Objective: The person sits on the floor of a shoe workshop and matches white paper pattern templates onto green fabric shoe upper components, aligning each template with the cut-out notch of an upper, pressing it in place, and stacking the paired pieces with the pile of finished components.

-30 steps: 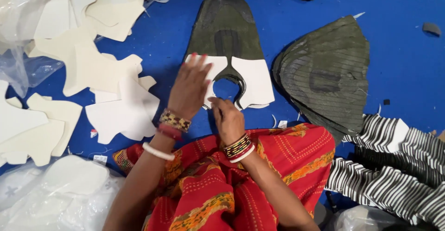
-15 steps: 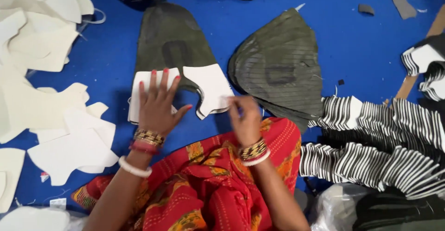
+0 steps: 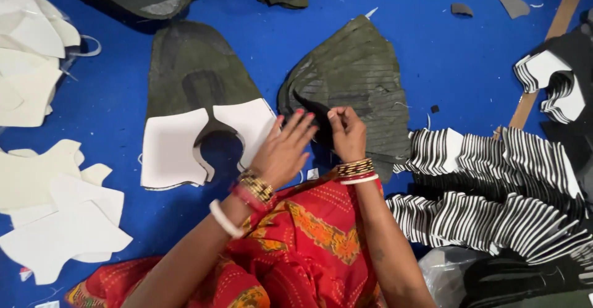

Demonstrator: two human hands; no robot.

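A dark olive shoe-upper piece lies on the blue floor with a white notched lining piece laid over its lower part. To its right sits a stack of olive pieces. My left hand hovers flat with its fingers spread by the stack's lower left edge, beside the white piece. My right hand pinches the near edge of the top olive piece of the stack. Both wrists wear bangles above a red patterned garment.
Fanned stacks of black-and-white cut pieces lie at the right. Loose cream and white cutouts lie at the left, more at the upper left. A wooden strip runs along the upper right. Dark scraps lie at the top.
My left hand left the white lining piece and moved right to the olive stack. My right hand reached forward and pinched the stack's edge. The view shifted right.
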